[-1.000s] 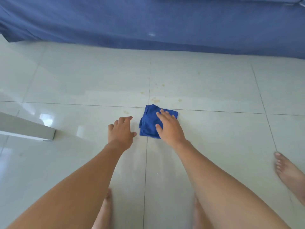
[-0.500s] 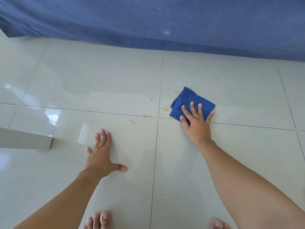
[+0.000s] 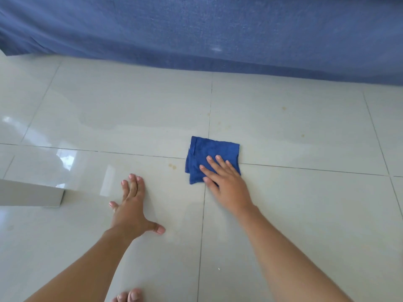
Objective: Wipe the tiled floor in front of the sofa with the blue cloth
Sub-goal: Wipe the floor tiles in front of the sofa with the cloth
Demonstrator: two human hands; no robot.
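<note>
Flanking blue cloth: sofa, grey leg

The right hand hides the blue cloth's near corner (toes cut off by the bottom edge).

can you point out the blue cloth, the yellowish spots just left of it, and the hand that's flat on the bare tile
blue cloth (image 3: 212, 152): head view, on its bare upper middle, above the fingers.
yellowish spots (image 3: 172, 166): head view, on the pair of stains.
left hand (image 3: 130, 211): head view, on the back of the hand.
</note>
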